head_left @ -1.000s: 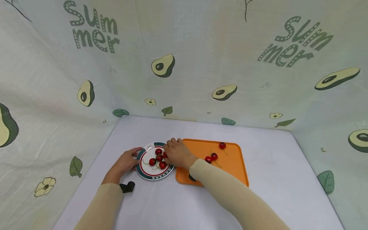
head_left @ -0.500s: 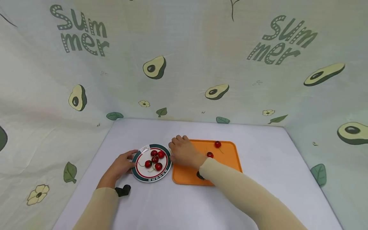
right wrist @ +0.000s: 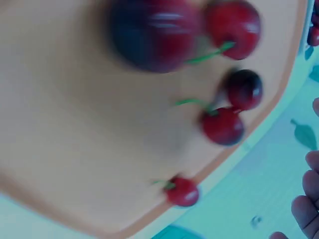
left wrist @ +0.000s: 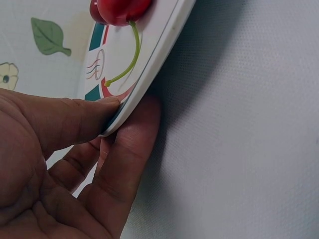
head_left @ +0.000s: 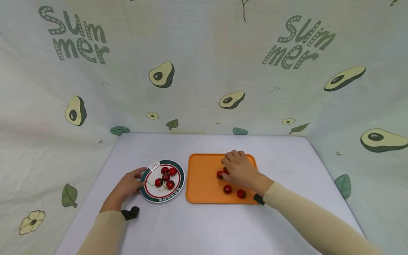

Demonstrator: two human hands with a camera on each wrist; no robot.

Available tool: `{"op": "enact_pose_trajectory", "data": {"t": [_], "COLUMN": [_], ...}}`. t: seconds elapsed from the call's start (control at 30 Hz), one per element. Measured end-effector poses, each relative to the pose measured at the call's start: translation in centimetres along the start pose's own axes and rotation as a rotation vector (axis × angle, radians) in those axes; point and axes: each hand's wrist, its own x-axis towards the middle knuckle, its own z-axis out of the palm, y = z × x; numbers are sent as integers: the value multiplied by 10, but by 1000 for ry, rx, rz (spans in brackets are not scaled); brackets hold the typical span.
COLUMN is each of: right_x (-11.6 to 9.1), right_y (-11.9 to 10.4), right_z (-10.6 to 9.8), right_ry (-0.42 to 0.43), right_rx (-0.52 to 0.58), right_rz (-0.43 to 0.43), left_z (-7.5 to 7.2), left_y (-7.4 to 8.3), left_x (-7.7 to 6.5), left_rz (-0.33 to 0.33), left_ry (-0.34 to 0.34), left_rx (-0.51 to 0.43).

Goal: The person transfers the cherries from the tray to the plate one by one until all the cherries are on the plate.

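Note:
My left hand pinches the left rim of a white plate with a green and red border. In the left wrist view the thumb lies on top of the rim and fingers are beneath it. Several red cherries with stems rest on the plate. My right hand is above the orange tray, over its right half, and partly covers the cherries there. Its fingers look loosely bent, with nothing visible in them. Several cherries lie on the tray, among them a near dark-red cherry.
The plate and tray stand side by side on a white table. Behind the table hangs a printed cloth with avocados and leaves. Black wrist mounts stick out by both sleeves.
My right hand has left a cherry on the plate's right side and moved right, over the tray's cherries. The left hand keeps its hold on the plate. The head view has shifted slightly.

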Motion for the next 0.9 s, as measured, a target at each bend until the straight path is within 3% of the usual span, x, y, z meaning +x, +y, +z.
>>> {"op": "enact_pose_trajectory", "data": {"t": [0.2, 0.47, 0.67, 0.9], "right_x": [-39, -75, -93, -99], "right_y": [14, 11, 6, 4], "right_z": [8, 15, 25, 30], "right_ry": [36, 27, 36, 78], "right_rx": [-19, 33, 60, 52], "right_rz": [19, 46, 45, 24], "left_z": [-2, 1, 0, 0], "left_y": [-2, -3, 0, 5], "left_x": [-3, -6, -5, -2], "left_rz": [-7, -14, -6, -8], "left_ry": [1, -1, -5, 0], "left_rx": [-3, -23, -15, -15]}}
